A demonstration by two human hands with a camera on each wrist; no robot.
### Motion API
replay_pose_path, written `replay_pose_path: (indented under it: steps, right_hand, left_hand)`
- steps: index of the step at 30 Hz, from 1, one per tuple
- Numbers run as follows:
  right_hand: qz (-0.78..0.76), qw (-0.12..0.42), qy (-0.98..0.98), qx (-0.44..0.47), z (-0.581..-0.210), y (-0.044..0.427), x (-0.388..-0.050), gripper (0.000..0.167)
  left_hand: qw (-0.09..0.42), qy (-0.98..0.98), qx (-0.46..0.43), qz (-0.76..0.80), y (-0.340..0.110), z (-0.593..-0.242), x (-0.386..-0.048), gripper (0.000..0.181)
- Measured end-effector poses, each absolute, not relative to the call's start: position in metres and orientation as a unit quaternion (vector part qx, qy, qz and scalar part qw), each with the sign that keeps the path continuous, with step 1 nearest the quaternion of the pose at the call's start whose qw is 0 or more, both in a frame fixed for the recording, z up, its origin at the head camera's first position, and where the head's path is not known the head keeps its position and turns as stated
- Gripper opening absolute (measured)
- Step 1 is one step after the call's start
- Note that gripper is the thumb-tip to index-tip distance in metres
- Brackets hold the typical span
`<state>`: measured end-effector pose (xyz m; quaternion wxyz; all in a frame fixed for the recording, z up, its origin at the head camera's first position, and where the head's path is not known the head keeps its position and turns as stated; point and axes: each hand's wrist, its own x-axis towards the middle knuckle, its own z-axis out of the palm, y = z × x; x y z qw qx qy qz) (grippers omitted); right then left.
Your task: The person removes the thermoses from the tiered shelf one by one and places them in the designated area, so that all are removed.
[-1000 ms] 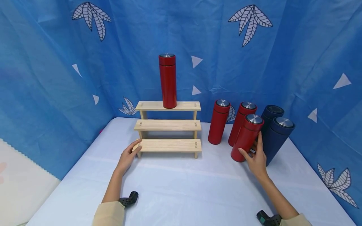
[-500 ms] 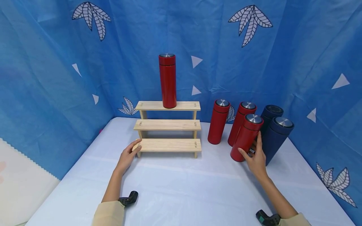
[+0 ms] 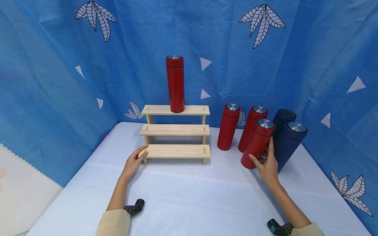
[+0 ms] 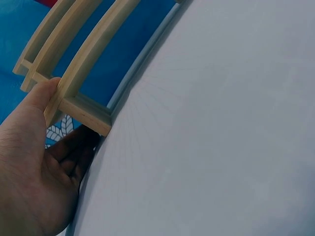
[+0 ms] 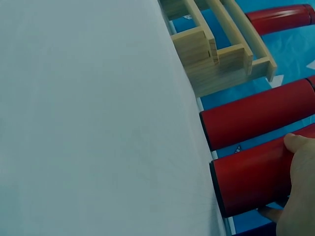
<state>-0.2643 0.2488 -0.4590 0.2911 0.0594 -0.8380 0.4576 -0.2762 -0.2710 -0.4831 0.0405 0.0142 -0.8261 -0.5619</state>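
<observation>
A three-step wooden display stand [image 3: 177, 151] stands on the white table. My left hand [image 3: 131, 166] grips the left end of its lowest step; in the left wrist view the thumb [image 4: 47, 91] lies on the board and the fingers curl below. One red thermos [image 3: 176, 87] is upright on the top step, right of its left end. At the right, my right hand [image 3: 268, 167] holds the front red thermos [image 3: 256, 147], thumb on the near side, fingers on the right side partly hidden. This thermos [image 5: 251, 177] stands upright, its base at the tabletop.
Two more red thermoses, the left one [image 3: 228, 129] and the rear one [image 3: 251, 127], stand behind the held one. A blue thermos [image 3: 289, 144] is close on its right, with a dark blue thermos [image 3: 284, 115] behind. A blue patterned curtain [image 3: 221, 39] surrounds the table [image 3: 189, 196].
</observation>
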Motion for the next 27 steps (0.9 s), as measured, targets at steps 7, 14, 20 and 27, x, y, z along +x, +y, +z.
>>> replay_pose_path:
  steps: [7, 14, 20, 27]
  right_hand:
    - [0.440, 0.341, -0.828, 0.068, -0.4537, 0.2429, -0.2563, 0.103]
    - [0.433, 0.352, -0.827, 0.065, -0.4499, 0.2398, -0.2584, 0.097]
    - [0.432, 0.348, -0.829, 0.067, -0.4531, 0.2402, -0.2603, 0.096]
    - [0.438, 0.347, -0.826, 0.074, -0.4548, 0.2408, -0.2589, 0.097]
  left_hand:
    - [0.053, -0.829, 0.004, -0.556, -0.2688, -0.4842, -0.2770, 0.057]
    - [0.054, -0.828, -0.002, -0.558, -0.2709, -0.4844, -0.2786, 0.055]
    - [0.050, -0.830, 0.007, -0.556, -0.2701, -0.4836, -0.2775, 0.057]
    - [0.052, -0.830, 0.011, -0.555, -0.2685, -0.4836, -0.2749, 0.058]
